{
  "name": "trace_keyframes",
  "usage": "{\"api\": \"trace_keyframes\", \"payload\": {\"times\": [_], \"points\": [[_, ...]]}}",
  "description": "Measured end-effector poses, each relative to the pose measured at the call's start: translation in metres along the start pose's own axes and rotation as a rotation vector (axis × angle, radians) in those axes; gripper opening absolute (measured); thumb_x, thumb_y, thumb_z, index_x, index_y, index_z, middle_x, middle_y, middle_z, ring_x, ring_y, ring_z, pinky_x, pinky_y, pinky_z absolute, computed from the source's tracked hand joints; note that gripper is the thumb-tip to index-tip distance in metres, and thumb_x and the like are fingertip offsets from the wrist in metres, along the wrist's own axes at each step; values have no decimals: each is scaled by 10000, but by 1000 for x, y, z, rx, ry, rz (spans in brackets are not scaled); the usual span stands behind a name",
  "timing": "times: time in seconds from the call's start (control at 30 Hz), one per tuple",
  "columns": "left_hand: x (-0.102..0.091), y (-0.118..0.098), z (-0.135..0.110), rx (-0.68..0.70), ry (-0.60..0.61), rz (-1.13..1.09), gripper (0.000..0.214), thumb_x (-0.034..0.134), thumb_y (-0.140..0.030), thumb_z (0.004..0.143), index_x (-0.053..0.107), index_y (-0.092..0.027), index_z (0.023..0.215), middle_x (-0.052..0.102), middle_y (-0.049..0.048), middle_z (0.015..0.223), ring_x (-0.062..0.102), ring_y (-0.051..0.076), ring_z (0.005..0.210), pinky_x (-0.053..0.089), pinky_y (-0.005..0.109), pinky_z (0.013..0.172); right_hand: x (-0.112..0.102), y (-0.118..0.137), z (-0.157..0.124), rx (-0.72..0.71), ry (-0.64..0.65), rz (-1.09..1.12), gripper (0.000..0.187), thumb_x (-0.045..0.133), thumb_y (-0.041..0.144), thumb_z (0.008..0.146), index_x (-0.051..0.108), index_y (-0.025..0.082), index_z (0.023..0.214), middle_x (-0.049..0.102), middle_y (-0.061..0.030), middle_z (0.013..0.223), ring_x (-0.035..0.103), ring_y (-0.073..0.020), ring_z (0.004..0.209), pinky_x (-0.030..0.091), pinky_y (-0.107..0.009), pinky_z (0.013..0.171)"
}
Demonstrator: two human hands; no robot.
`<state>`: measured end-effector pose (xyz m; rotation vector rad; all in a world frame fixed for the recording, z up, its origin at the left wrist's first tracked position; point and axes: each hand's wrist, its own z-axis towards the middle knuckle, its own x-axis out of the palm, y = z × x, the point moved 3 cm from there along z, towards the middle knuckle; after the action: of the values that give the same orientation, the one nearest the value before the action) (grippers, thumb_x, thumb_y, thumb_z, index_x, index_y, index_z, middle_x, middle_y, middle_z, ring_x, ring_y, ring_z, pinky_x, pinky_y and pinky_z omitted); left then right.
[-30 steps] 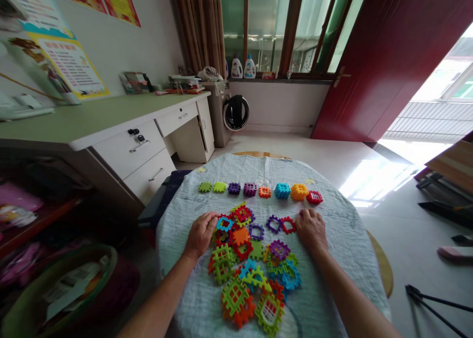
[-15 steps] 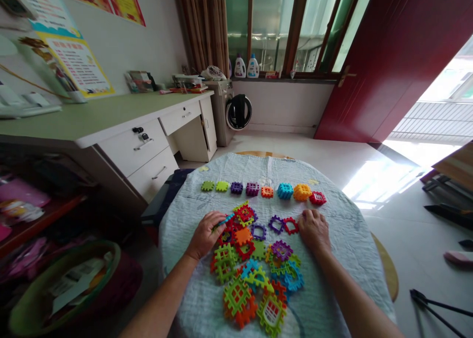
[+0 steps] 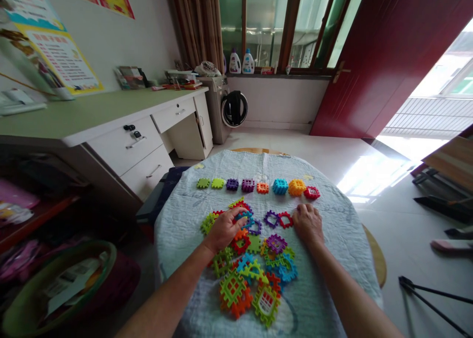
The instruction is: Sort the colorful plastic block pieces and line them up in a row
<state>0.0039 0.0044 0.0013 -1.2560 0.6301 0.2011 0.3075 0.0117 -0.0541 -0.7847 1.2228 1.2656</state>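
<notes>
- What is the left hand (image 3: pixel 223 230) doing?
- Its grip is pinching a blue, square, toothed plastic piece (image 3: pixel 249 220), thumb and fingers almost closing around it.
- Where is it holding that?
- Over the far part of a heap of mixed-colour, toothed plastic pieces (image 3: pixel 254 244), which is spreading towards the near edge of the round, cloth-covered desk (image 3: pixel 340 264). Whether the piece is touching those below, I cannot tell.
- And the right hand (image 3: pixel 308 222)?
- It is resting towards the right edge, fingers curling down, just beside a red, ring-shaped, toothed plastic frame (image 3: pixel 286 226). I cannot tell whether its grip is hiding anything.
- Along the far edge?
- Eight small, toothed plastic blocks (image 3: pixel 262 187) are forming a row.
</notes>
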Motion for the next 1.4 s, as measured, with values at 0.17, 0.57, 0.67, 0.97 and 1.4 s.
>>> {"api": "trace_keyframes", "payload": {"times": [0.17, 0.57, 0.67, 0.97, 1.4], "points": [[-1, 13, 7, 66, -218, 211, 284, 493, -289, 908, 648, -201, 1130, 702, 88, 1118, 633, 225, 1072, 490, 403, 998, 1, -1, 0, -4, -6, 12, 224, 457, 281, 944, 631, 174, 1038, 629, -114, 1102, 543, -251, 1005, 350, -352, 868], [-39, 90, -19, -11, -323, 385, 362, 447, -459, 926, 683, -199, 1015, 721, 96, 1109, 651, 257, 1077, 489, 454, 1015, 7, -15, 4, -10, -57, 259, 270, 479, 333, 857, 650, 169, 987, 642, -130, 1084, 550, -271, 1015, 409, -409, 923], [-41, 86, -20, -8, -329, 305, 376, 435, -478, 931, 684, -205, 1001, 733, 79, 1062, 666, 237, 1041, 507, 412, 994, 5, -22, 4, 41, -20, 489, 328, 492, 385, 796, 652, 172, 987, 658, -115, 1038, 581, -263, 975, 442, -422, 926], [-45, 65, -29, 40, -302, 323, 426, 468, -527, 911, 671, -190, 1076, 662, 121, 1208, 585, 277, 1185, 432, 486, 1082, -37, 2, -68, -176, 300, 760, 463, 590, 553, 827, 618, 278, 1199, 565, -79, 1356, 474, -289, 1296, 390, -487, 1087], [23, -10, -106, 361, 400, 550, 999, 757, -705, 599, 420, -337, 1463, 335, 121, 1578, 286, 426, 1435, 185, 670, 1164, -24, 27, -103, -376, 183, 506, 529, 669, 361, 822, 551, 274, 1331, 555, -110, 1352, 498, -299, 1249, 408, -518, 1071]]}}
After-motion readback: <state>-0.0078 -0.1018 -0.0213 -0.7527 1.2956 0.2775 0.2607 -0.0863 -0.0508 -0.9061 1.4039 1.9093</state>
